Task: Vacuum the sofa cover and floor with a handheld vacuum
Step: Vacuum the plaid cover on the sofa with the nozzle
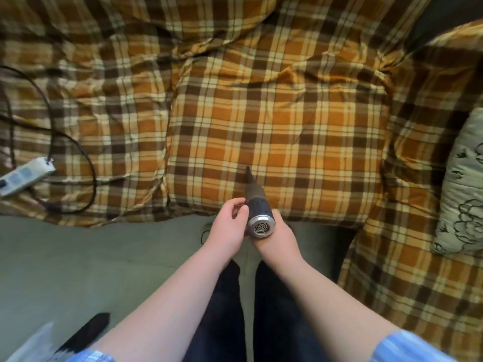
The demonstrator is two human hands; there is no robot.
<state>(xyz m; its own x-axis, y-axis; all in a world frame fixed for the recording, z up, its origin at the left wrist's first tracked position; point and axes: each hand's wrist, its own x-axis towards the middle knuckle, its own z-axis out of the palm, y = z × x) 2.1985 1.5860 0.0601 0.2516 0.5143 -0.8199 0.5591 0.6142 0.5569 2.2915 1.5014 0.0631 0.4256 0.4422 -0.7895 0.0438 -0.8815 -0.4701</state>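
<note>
1. The right hand [277, 232] is wrapped round the vacuum [257, 205] from beneath and holds it. The left hand [230, 226] has its thumb and curled fingers closed on the barrel's left side.
2. The vacuum's silver grilled end faces the person. Its thin nozzle points away from the hands over the plaid sofa cover [287, 121]; I cannot tell whether the tip touches.
3. Well to the left of the hands, a power strip [26, 175] lies on the cover inside loops of black cord [90, 163].
4. Well to the right, a pale patterned pillow [465, 184] rests on the covered side section.
5. The cushion's front edge runs just beneath the hands, and a fold between cushions lies left of them.
6. A broad flat stretch of cushion spreads ahead of the nozzle. The grey floor [78, 257] lies below and left of the hands, beside the person's dark-trousered legs [222, 309].
</note>
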